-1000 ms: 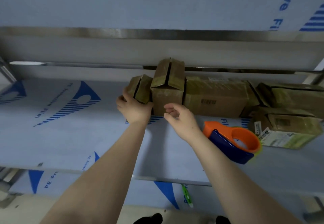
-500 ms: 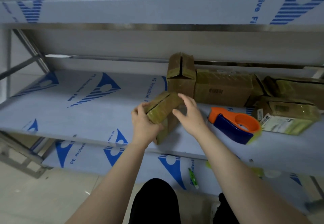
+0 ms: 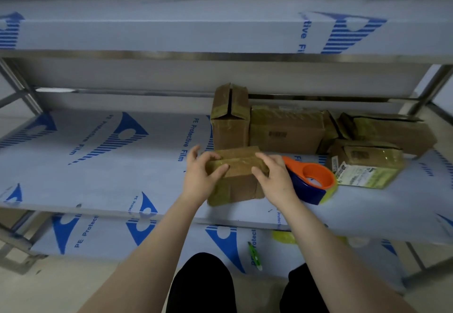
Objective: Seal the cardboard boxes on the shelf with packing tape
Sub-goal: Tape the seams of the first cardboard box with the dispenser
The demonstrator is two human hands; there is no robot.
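A small cardboard box [image 3: 239, 185] stands near the front edge of the middle shelf [image 3: 98, 177], its top flaps folded down. My left hand [image 3: 201, 177] grips its top left corner, thumb across the flap. My right hand [image 3: 274, 177] grips the top right corner. An orange and blue tape dispenser [image 3: 311, 180] lies on the shelf just right of my right hand. A taller box [image 3: 230, 119] with a split top stands behind.
Several more cardboard boxes [image 3: 286, 128] crowd the back right of the shelf, one [image 3: 367, 163] with a green label. The upper shelf [image 3: 220, 30] overhangs. A green pen-like tool [image 3: 253, 255] and a yellow object [image 3: 284, 236] lie on the lower shelf. Metal posts [image 3: 434, 84] stand at the corners.
Both hands took the small box from the back row, pulled it forward, and set it upright near the front edge. The flaps are now pressed flat.
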